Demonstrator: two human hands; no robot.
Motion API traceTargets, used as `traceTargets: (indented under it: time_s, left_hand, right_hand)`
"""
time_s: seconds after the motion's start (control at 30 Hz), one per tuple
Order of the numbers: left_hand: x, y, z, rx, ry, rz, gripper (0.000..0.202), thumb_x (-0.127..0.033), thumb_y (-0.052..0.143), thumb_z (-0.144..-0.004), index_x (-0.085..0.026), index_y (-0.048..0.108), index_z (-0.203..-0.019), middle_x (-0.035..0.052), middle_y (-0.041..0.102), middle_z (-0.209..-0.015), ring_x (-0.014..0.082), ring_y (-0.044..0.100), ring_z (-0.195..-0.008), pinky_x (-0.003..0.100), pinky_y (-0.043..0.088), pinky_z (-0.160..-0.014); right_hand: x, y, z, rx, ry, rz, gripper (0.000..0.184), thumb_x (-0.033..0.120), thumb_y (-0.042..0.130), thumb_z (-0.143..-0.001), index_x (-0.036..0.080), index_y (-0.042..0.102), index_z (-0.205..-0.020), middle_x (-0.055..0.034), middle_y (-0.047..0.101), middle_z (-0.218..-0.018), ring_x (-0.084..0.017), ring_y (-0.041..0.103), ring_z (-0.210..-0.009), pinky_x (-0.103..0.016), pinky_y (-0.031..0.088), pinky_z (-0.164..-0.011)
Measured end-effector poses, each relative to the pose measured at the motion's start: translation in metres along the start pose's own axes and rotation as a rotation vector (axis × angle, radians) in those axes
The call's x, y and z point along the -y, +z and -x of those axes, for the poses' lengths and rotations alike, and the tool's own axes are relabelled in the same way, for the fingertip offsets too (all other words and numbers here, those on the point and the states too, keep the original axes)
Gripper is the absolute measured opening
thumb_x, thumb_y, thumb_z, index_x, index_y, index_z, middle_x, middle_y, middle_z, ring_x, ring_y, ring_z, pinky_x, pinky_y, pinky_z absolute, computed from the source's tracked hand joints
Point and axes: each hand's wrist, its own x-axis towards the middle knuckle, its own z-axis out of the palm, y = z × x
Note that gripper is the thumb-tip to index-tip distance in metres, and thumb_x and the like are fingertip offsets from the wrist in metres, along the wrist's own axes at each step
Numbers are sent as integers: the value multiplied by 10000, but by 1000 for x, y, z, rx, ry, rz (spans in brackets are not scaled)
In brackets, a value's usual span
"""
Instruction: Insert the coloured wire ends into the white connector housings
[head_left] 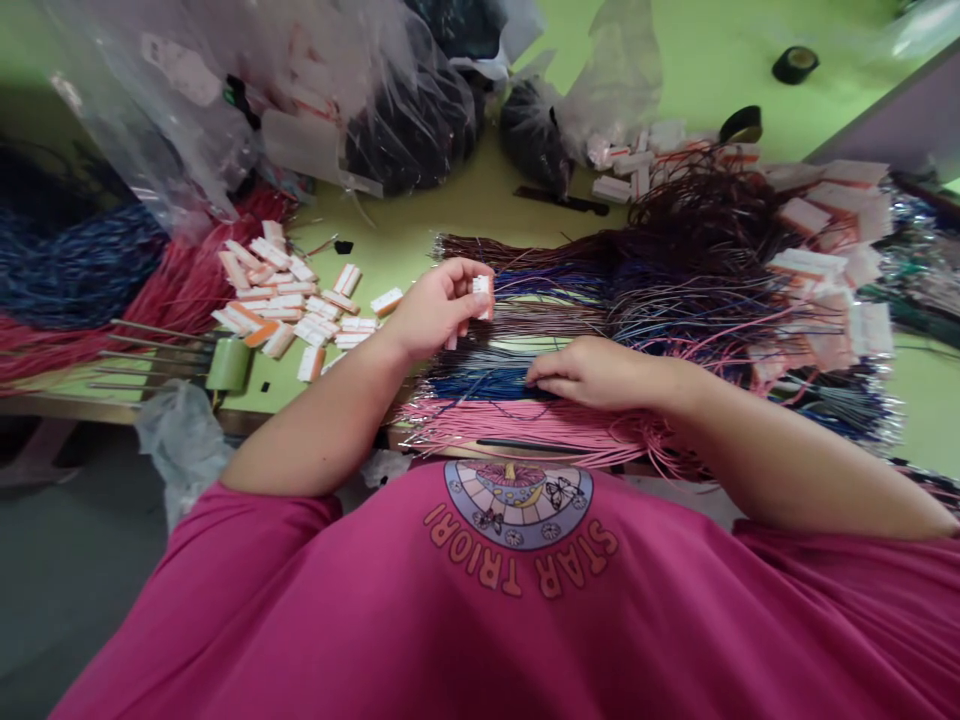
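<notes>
White and orange plastic makes up the small connector block (pixel 482 299), which sits above the left part of the spread wires, in the left hand (pixel 442 308). That hand's grip is closed on it, thumb against fingers, at the block's near side, presumably so its orange edge stays free and turned toward the wires; whether any wire is fitted into it is too small to tell. The right hand (pixel 581 372) rests low with fingertips on the blue wires (pixel 480 385); I cannot tell whether its grip has pinched any. Nearer the body lie pink wires (pixel 495 415); the colours lie in separate bands, likely so each can be told apart by reach. Left of the hands, loose connectors (pixel 281 295) are heaped on the worktop (pixel 405 215), probably for the left hand's convenience. At the far side, a clear plastic bag (pixel 412 125) holds something dark, a smaller bag (pixel 536 130) likewise; their contents cannot be made out. A big clear bag (pixel 180 100) slumps at far left.
</notes>
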Motion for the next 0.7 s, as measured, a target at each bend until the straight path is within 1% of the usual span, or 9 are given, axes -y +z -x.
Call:
traceTargets:
  time_s: [0.1,0.17,0.27,0.33,0.37,0.43,0.53,0.63,0.7]
  left_hand:
    - [-1,0,1,25,-16,8,321,-180,723,-828,-206,607,-1127,-26,670,-741,56,445,-427,176,297,-339]
    - [-2,0,2,44,-32,31,328,-189,726,-828,-206,602,-1131,-30,668,-738,55,445,-420,173,291,-331]
    - [-2,1,2,64,-56,69,346,-206,721,-835,-210,592,-1156,-35,665,-730,53,444,-404,170,284,-317]
    - [-2,2,2,71,-61,84,363,-223,723,-840,-213,586,-1176,-38,665,-724,52,438,-393,170,279,-311]
    - [-1,2,3,77,-60,89,371,-232,725,-841,-215,584,-1184,-38,664,-720,54,437,-390,171,275,-308]
    - [0,3,3,89,-56,111,383,-246,734,-836,-216,584,-1187,-40,658,-710,57,443,-390,176,281,-311]
    - [1,2,3,110,-47,173,412,-260,774,-801,-222,587,-1166,-43,650,-712,59,473,-404,183,315,-333]
    - [2,1,3,155,-42,212,479,-334,826,-776,-228,575,-1171,-36,671,-712,69,498,-405,190,316,-328]
    - [2,1,3,180,-38,215,525,-400,847,-775,-227,566,-1183,-31,685,-706,70,493,-394,194,316,-324]
  right_hand:
    - [-4,-9,9,82,-108,-26,277,134,573,-922,215,833,-973,-13,799,-906,-133,647,-753,-260,421,-726]
    - [0,-15,13,153,-200,-116,257,100,589,-886,190,829,-911,-9,780,-868,-119,635,-746,-245,424,-721]
    - [21,-15,8,254,-291,-259,229,102,627,-882,159,825,-982,12,750,-803,-93,582,-673,-225,408,-669]
    - [38,-9,-3,237,-314,-299,225,149,666,-906,148,814,-1074,26,732,-772,-87,546,-637,-225,392,-644]
    - [45,-6,-10,182,-317,-315,220,161,664,-920,148,809,-1085,25,735,-781,-86,547,-645,-225,395,-653]
    - [50,0,-22,0,-295,-350,200,157,623,-946,156,803,-1032,13,756,-835,-92,582,-701,-226,418,-708]
    - [38,1,-34,-355,-146,-342,232,186,564,-968,169,793,-939,2,761,-853,-116,623,-761,-247,427,-756]
    - [18,-1,-35,-602,60,-225,281,237,530,-985,178,794,-1060,-27,779,-923,-152,643,-807,-276,413,-771]
    - [9,-1,-33,-646,174,-144,316,259,535,-979,168,759,-1183,-51,781,-951,-174,638,-812,-292,400,-764]
